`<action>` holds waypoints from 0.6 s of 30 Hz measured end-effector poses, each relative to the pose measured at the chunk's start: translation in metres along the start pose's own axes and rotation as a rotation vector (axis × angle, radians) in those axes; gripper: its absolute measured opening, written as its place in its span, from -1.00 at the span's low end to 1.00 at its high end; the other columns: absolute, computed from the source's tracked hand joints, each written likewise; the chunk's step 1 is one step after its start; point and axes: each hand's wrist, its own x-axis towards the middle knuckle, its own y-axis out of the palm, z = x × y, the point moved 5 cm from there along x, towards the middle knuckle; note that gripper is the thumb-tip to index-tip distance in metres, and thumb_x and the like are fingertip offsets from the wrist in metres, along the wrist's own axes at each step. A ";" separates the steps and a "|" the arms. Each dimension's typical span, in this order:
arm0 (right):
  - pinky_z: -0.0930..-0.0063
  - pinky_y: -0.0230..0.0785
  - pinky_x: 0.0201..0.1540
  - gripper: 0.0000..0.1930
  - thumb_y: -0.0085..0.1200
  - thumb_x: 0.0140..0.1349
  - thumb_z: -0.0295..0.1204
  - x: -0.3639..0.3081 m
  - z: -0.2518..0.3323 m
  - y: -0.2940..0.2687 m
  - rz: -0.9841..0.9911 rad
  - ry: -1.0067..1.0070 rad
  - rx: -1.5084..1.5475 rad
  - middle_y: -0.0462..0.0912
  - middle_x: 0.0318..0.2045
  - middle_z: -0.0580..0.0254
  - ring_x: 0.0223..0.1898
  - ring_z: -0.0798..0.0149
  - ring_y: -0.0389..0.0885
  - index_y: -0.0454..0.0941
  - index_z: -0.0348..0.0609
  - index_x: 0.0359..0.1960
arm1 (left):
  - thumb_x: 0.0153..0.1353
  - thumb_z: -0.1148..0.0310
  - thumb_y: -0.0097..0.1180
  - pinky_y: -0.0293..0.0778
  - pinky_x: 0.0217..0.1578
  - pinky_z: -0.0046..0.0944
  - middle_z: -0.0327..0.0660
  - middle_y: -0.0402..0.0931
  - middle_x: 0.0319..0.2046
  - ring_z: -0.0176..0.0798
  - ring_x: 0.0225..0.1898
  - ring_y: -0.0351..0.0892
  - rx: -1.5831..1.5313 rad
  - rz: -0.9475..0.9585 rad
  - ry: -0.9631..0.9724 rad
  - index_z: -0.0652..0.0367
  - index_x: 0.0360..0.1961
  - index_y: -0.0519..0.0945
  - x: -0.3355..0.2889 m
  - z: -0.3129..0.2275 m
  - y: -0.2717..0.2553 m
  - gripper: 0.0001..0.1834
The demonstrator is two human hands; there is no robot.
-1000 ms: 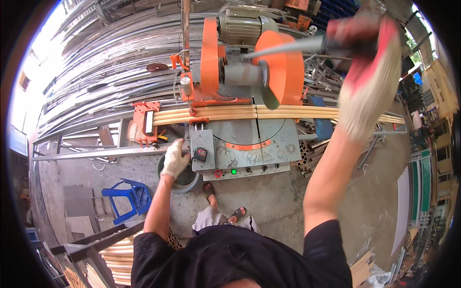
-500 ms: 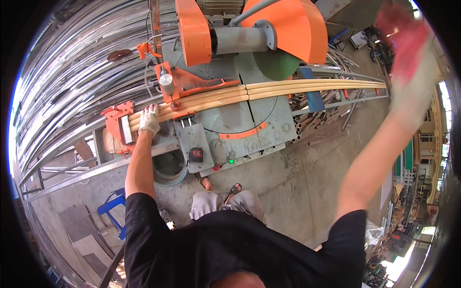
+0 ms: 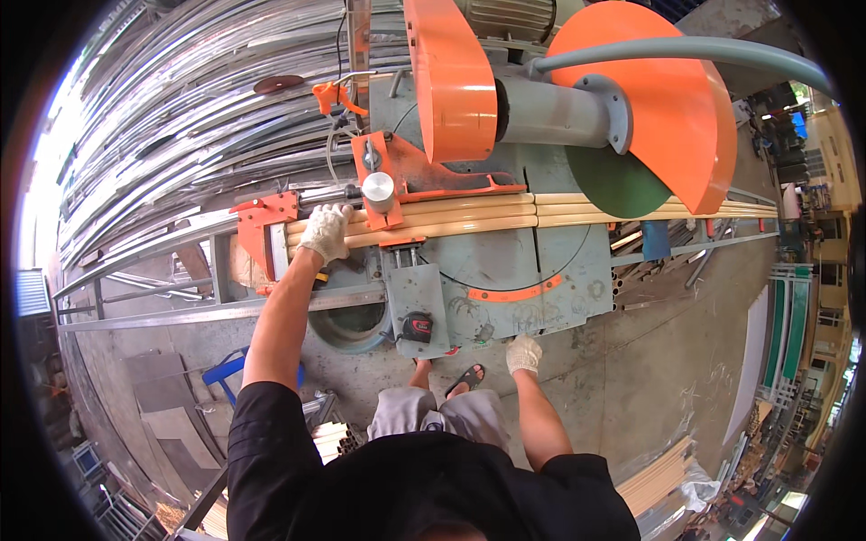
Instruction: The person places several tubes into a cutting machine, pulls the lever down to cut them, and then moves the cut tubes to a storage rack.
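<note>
My left hand (image 3: 326,233), in a white knit glove, has its fingers over the left ends of several tan tubes (image 3: 460,218), beside the orange end stop (image 3: 262,212). The tubes lie side by side across the grey saw table (image 3: 487,263), under an orange clamp (image 3: 383,194). A narrow gap divides them near the table's slot. Behind them, at the right, shows the green disc blade (image 3: 622,180) beneath its orange guard (image 3: 649,99). My right hand (image 3: 523,355), also gloved, is low at the table's front edge; its fingers are hidden.
A tape measure (image 3: 417,327) lies on the table's front left plate. Long metal profiles (image 3: 207,108) are stacked at the far left. A grey lever (image 3: 704,50) reaches over the guard to the right. Tan tubes (image 3: 663,473) lie on the floor at the lower right.
My right hand has come down from the upper right to the table's front edge. My left hand stays on the tubes. The view has shifted, so the saw appears farther right.
</note>
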 end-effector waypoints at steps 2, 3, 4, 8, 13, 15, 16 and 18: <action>0.00 0.52 -0.09 -0.64 0.05 0.26 -0.16 0.000 -0.002 -0.001 -0.013 -0.005 0.003 0.69 -0.25 -0.20 -0.16 -0.18 0.69 0.71 -0.24 -0.31 | -0.37 0.23 0.49 0.37 0.11 -0.07 -0.03 0.52 -0.04 0.03 0.05 0.50 -0.014 -0.004 -0.005 0.15 0.04 0.45 0.000 0.001 -0.003 -0.18; 0.00 0.51 -0.08 -0.62 0.05 0.25 -0.14 -0.001 -0.003 -0.003 -0.007 0.009 0.009 0.69 -0.24 -0.21 -0.15 -0.19 0.68 0.70 -0.24 -0.30 | -0.38 0.23 0.49 0.38 0.11 -0.07 -0.02 0.52 -0.05 0.04 0.05 0.50 -0.029 -0.013 -0.006 0.15 0.03 0.46 0.000 -0.002 -0.006 -0.18; 0.00 0.50 -0.07 -0.61 0.06 0.25 -0.12 -0.004 -0.005 -0.004 -0.001 0.024 0.016 0.68 -0.23 -0.22 -0.13 -0.19 0.68 0.70 -0.24 -0.29 | -0.38 0.23 0.49 0.38 0.11 -0.07 -0.02 0.52 -0.05 0.04 0.05 0.50 -0.034 -0.017 -0.005 0.15 0.03 0.46 0.002 -0.006 -0.006 -0.18; 0.01 0.49 -0.03 -0.55 0.09 0.21 -0.03 -0.024 -0.011 -0.029 0.055 0.040 0.041 0.68 -0.22 -0.25 -0.09 -0.17 0.67 0.68 -0.24 -0.24 | -0.20 0.30 0.38 0.41 0.06 -0.07 0.02 0.53 -0.06 0.05 0.01 0.53 0.001 -0.011 -0.030 0.15 -0.03 0.48 0.001 -0.010 -0.001 -0.38; 0.04 0.49 -0.01 -0.56 0.14 0.12 -0.05 -0.038 -0.082 -0.026 0.002 0.003 -0.006 0.68 -0.19 -0.20 -0.08 -0.15 0.66 0.68 -0.19 -0.21 | 0.06 0.40 0.14 0.53 -0.17 0.00 -0.04 0.63 -0.27 0.07 -0.19 0.64 -0.185 -0.209 -0.006 0.13 -0.19 0.57 -0.011 -0.021 0.016 -0.75; 0.04 0.49 -0.01 -0.59 0.12 0.14 -0.07 -0.047 -0.105 -0.025 0.026 -0.008 -0.037 0.68 -0.19 -0.22 -0.08 -0.15 0.67 0.68 -0.18 -0.23 | 0.04 0.40 0.15 0.52 -0.17 0.01 -0.06 0.63 -0.27 0.06 -0.19 0.63 -0.188 -0.261 -0.008 0.12 -0.20 0.58 -0.032 -0.027 0.010 -0.76; 0.06 0.50 0.00 -0.61 0.14 0.10 -0.10 -0.047 -0.119 -0.020 0.059 -0.016 -0.065 0.69 -0.19 -0.18 -0.08 -0.12 0.67 0.69 -0.15 -0.22 | 0.02 0.41 0.16 0.52 -0.17 0.02 -0.07 0.63 -0.27 0.06 -0.20 0.63 -0.186 -0.306 -0.015 0.10 -0.22 0.59 -0.043 -0.032 0.006 -0.76; 0.09 0.50 0.01 -0.62 0.15 0.06 -0.12 -0.048 -0.141 -0.013 0.084 -0.042 -0.094 0.70 -0.19 -0.13 -0.08 -0.10 0.67 0.71 -0.12 -0.21 | 0.00 0.41 0.17 0.51 -0.16 0.02 -0.07 0.62 -0.28 0.05 -0.20 0.63 -0.214 -0.350 -0.018 0.10 -0.20 0.59 -0.076 -0.046 -0.011 -0.73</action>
